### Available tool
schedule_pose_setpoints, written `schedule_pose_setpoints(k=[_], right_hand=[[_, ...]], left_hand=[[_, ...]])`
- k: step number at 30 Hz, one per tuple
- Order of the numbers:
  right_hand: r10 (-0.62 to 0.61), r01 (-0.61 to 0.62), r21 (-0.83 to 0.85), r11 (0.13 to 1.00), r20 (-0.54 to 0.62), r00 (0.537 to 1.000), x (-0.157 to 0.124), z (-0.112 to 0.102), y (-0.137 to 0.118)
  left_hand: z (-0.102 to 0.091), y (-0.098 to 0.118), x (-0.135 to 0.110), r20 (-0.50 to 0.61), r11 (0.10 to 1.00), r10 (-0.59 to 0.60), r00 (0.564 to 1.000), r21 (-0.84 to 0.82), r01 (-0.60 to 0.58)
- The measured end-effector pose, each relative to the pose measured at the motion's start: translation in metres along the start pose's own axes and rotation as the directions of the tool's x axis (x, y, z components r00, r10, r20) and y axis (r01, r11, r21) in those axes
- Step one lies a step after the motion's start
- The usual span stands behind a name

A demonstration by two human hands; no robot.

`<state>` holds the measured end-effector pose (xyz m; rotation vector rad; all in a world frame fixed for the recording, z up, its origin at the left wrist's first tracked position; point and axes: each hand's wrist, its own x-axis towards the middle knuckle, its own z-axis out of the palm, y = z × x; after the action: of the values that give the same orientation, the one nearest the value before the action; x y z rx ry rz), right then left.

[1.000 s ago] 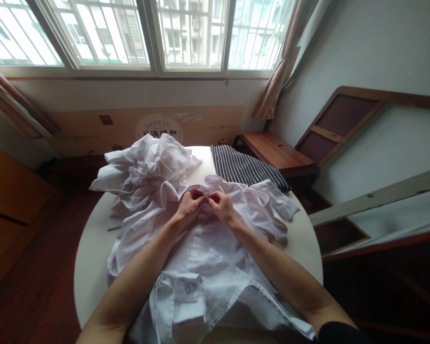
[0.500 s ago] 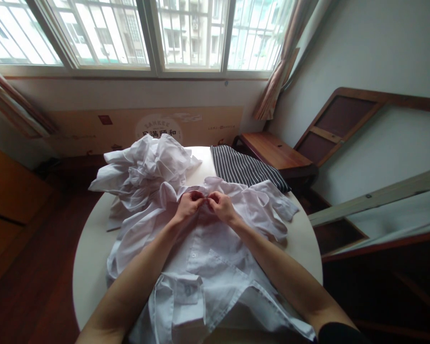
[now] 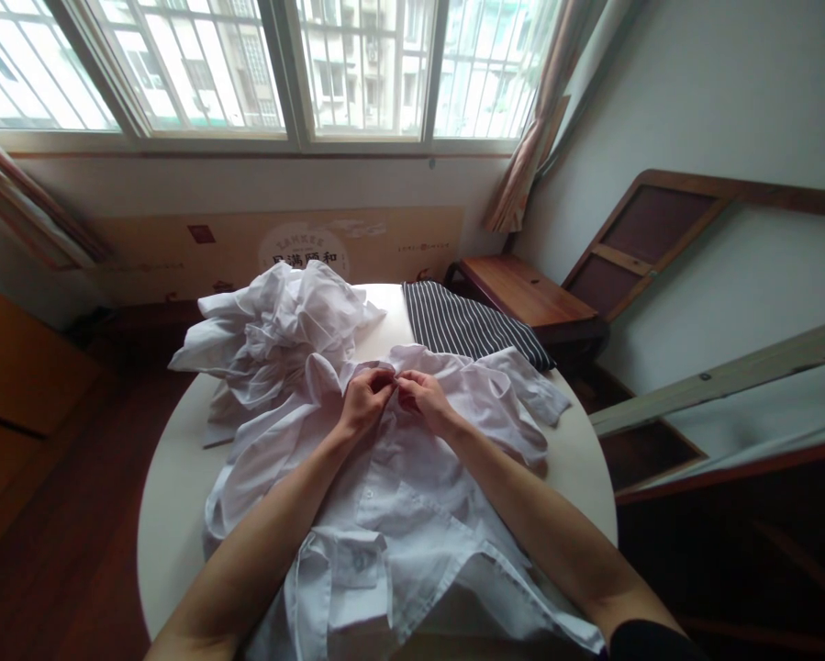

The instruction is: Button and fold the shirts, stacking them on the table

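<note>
A white button-front shirt [image 3: 418, 500] lies spread over the round table, its collar end away from me and its hem toward me. Near the collar, my left hand [image 3: 369, 397] pinches the cloth of the front opening. My right hand [image 3: 422, 397] is closed on the opposite edge, its fingertips almost meeting the left ones. Whatever small part sits between the fingertips is hidden. One button shows lower down the front, and the lower left part is folded over on itself.
A crumpled heap of white cloth [image 3: 288, 321] rests at the table's far left. Black-and-white striped fabric [image 3: 473, 321] lies at the far right. The white table [image 3: 171, 514] stands before a wooden bench [image 3: 529, 292] and a barred window [image 3: 363, 73].
My left hand has turned slightly, its fingers still pinching by the collar. The right hand stays almost in place, and the shirt lies much as before.
</note>
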<state>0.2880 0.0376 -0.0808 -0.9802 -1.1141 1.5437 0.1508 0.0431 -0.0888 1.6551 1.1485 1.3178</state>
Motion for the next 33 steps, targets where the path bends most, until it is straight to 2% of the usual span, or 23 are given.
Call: schedule_pose_setpoints(k=[2, 4, 7, 11, 15, 16, 18, 21, 24, 26, 30, 31, 33], right_hand=[[-0.051, 0.048, -0.073, 0.996, -0.043, 0.998, 0.001, 0.0, 0.003], [-0.141, 0.121, -0.144, 0.982, -0.136, 0.981, 0.004, -0.001, 0.004], [-0.235, 0.184, -0.198, 0.963, -0.276, 0.932, 0.01, -0.003, 0.0], [-0.258, 0.214, -0.184, 0.959, -0.266, 0.929, 0.017, -0.005, -0.015], [-0.319, 0.24, -0.243, 0.94, -0.371, 0.872, 0.027, -0.009, -0.03], [-0.329, 0.239, -0.268, 0.933, -0.373, 0.867, 0.031, -0.012, -0.032], [-0.334, 0.23, -0.316, 0.921, -0.331, 0.883, 0.04, -0.016, -0.032], [-0.314, 0.21, -0.351, 0.913, -0.273, 0.909, 0.051, -0.02, -0.027], [-0.316, 0.223, -0.332, 0.916, -0.26, 0.912, 0.051, -0.017, -0.023], [-0.353, 0.26, -0.335, 0.906, -0.255, 0.9, 0.041, -0.014, -0.023], [-0.486, 0.288, -0.507, 0.812, -0.316, 0.815, 0.0, -0.009, -0.026], [-0.49, 0.27, -0.555, 0.787, -0.296, 0.82, -0.011, -0.008, -0.025], [-0.435, 0.236, -0.602, 0.763, -0.208, 0.876, -0.029, -0.005, -0.02]], left_hand=[[0.001, 0.005, -0.002, 0.01, 0.993, 0.059, 0.998, 0.1, -0.06], [-0.001, 0.011, -0.002, -0.002, 0.98, 0.111, 0.994, 0.167, -0.109], [-0.008, 0.017, 0.008, -0.113, 0.967, 0.128, 0.985, 0.236, -0.099], [-0.024, 0.019, 0.03, -0.165, 0.937, 0.148, 0.975, 0.339, -0.085], [-0.037, 0.019, 0.038, -0.206, 0.881, 0.205, 0.957, 0.465, -0.089], [-0.038, 0.02, 0.035, -0.177, 0.872, 0.207, 0.962, 0.479, -0.099], [-0.038, 0.023, 0.026, -0.038, 0.869, 0.177, 0.984, 0.475, -0.138], [-0.029, 0.027, 0.006, 0.169, 0.87, 0.067, 0.983, 0.473, -0.141], [-0.017, 0.027, -0.008, 0.193, 0.862, -0.021, 0.981, 0.5, -0.08], [-0.012, 0.023, -0.012, 0.162, 0.899, -0.056, 0.985, 0.437, -0.02], [-0.01, 0.012, -0.012, 0.117, 0.99, -0.105, 0.988, 0.109, 0.092], [-0.01, 0.01, -0.011, 0.111, 0.994, -0.108, 0.988, 0.039, 0.104], [-0.011, 0.007, -0.011, 0.097, 0.992, -0.111, 0.989, -0.045, 0.116]])
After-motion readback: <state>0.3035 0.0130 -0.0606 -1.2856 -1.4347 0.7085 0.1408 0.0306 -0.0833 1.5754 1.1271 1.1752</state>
